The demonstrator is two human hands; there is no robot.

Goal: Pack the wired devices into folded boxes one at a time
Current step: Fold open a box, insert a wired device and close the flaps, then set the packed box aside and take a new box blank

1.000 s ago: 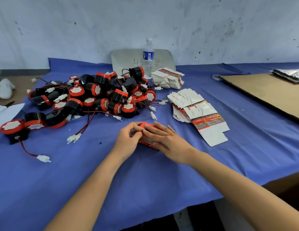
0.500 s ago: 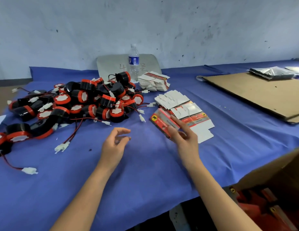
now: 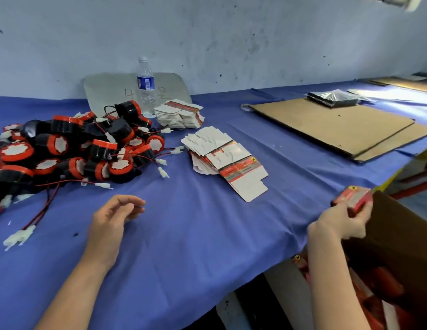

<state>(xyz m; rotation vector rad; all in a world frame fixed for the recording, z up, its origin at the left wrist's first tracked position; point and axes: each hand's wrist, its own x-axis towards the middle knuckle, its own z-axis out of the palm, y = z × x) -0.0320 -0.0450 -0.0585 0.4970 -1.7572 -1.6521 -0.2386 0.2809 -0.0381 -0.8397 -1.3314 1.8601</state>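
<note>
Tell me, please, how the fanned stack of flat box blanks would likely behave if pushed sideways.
The fanned stack of flat box blanks would probably shear apart, not move as one: its sheets lie splayed. Each looks like thin card, so likely light and bendy.

You work on a matt, lightly creased blue cloth table cover (image 3: 207, 234). The heaped round black-and-red wired devices (image 3: 64, 148) look like glossy plastic. The small red folded box (image 3: 350, 197) in your right hand (image 3: 336, 222) is smooth printed card.
</note>
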